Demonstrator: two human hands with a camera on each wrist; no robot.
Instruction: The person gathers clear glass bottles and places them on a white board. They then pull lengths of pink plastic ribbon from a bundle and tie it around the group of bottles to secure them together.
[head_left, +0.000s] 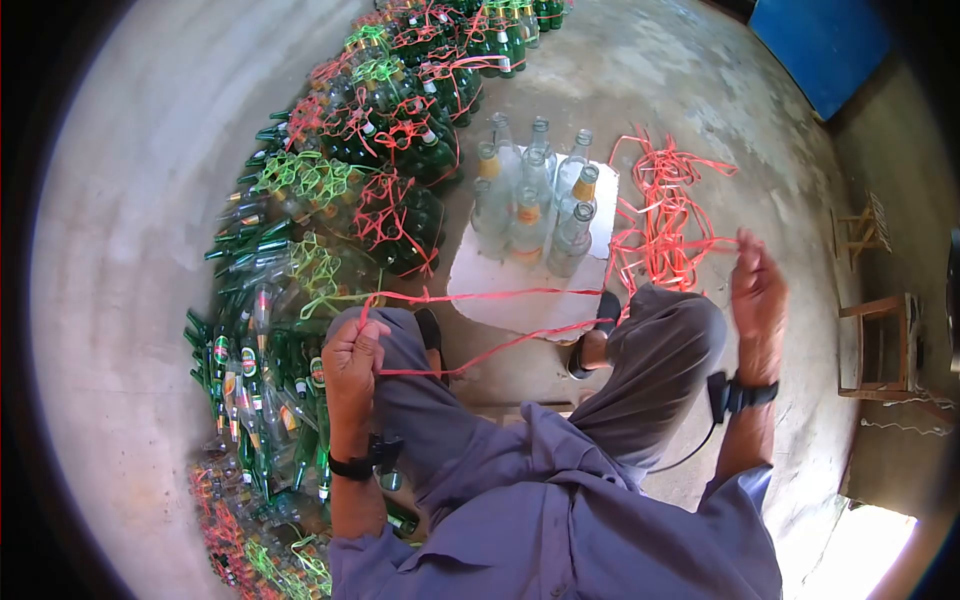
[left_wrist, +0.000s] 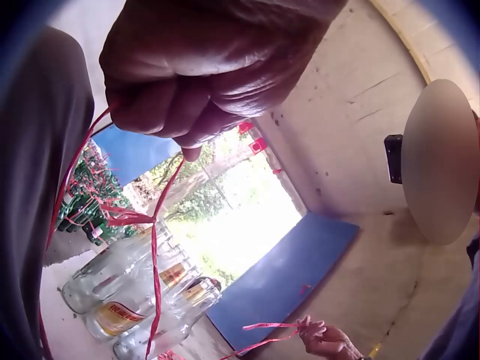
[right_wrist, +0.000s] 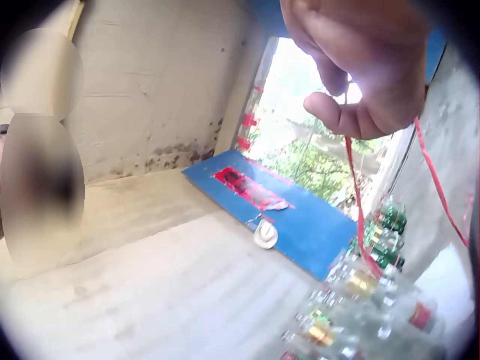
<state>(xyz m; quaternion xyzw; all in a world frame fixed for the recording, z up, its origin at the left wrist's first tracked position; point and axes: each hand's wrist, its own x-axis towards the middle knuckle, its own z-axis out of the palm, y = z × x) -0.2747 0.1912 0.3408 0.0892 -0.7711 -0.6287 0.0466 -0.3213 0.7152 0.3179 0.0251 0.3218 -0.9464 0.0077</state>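
My left hand [head_left: 352, 372], above the left knee, grips a red plastic strap [head_left: 490, 295] with a knot near the fingers. Two lengths of the strap run from it across to the right, in front of the clear glass bottles [head_left: 528, 228]. Raised on the right side, my right hand [head_left: 758, 292] pinches a red strand between thumb and fingers, as the right wrist view shows on the strand [right_wrist: 352, 169]. Several bottles stand upright in a cluster on a white board [head_left: 480, 285] between the feet. In the left wrist view the knot [left_wrist: 154, 220] hangs below the left fist.
A loose heap of red strap [head_left: 665, 205] lies right of the board. Along the left wall, many green bottles [head_left: 262, 400] are stacked, some bundled with red and green strap [head_left: 310, 178]. Small wooden stools [head_left: 878, 345] stand at the right wall.
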